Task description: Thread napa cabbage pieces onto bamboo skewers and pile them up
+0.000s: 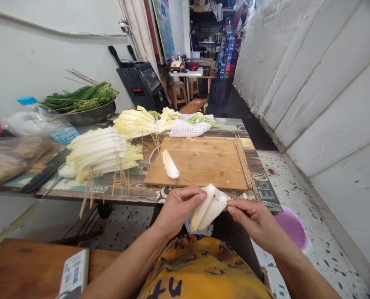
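Leaves (207, 210), on skewer (189, 181), 5 o'clock of centre | left hand (181, 204): fingers gripping leaves | right hand (250, 214): fingers pinched, apparently on skewer's end, itself hidden | step: threading, by appearance | next move: calls for steady, straight push | far tip: hard to make out at small leaf (171, 167)

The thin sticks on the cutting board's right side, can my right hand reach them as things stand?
Probably yes: the thin sticks lie just beyond your right hand with nothing visible between, though it is pinching a cabbage leaf.
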The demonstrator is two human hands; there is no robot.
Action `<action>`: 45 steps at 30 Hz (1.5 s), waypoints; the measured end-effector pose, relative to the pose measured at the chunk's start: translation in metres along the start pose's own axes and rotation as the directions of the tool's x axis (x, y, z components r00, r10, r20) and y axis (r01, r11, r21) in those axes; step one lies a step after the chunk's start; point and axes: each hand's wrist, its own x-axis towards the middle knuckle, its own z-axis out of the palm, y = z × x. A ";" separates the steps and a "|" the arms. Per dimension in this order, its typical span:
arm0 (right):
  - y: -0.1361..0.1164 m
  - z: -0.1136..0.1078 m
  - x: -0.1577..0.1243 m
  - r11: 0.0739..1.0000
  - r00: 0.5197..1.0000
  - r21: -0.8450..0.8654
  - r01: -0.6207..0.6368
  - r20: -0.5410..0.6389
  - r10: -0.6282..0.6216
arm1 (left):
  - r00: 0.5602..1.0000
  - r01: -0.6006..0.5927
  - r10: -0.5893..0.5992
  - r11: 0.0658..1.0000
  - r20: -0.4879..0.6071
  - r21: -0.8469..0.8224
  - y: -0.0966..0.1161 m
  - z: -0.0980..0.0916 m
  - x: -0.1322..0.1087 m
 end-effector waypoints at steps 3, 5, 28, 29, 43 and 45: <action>-0.002 0.001 0.002 1.000 1.000 0.027 0.003 -0.011 -0.002 | 1.000 0.007 -0.008 0.998 0.022 0.060 0.004 0.006 -0.001; -0.003 0.000 0.002 1.000 1.000 0.027 -0.004 -0.025 0.005 | 1.000 -0.012 0.012 0.996 0.003 0.089 0.006 0.005 0.000; 0.018 -0.012 -0.006 0.995 0.980 -0.084 -0.051 -0.197 0.034 | 0.819 -0.473 0.547 0.476 0.171 0.741 0.029 -0.088 0.086; 0.018 -0.012 -0.006 0.995 0.980 -0.091 -0.049 -0.196 0.030 | 0.845 -0.452 0.527 0.606 0.096 0.654 0.034 -0.080 0.081; 0.007 -0.016 -0.014 0.988 0.994 -0.156 -0.019 -0.114 0.001 | 0.980 0.101 -0.028 0.922 0.196 -0.373 0.037 -0.038 0.028; 0.006 -0.017 -0.016 0.987 0.993 -0.158 -0.023 -0.116 0.005 | 0.982 0.119 -0.043 0.898 0.186 -0.424 0.039 -0.038 0.026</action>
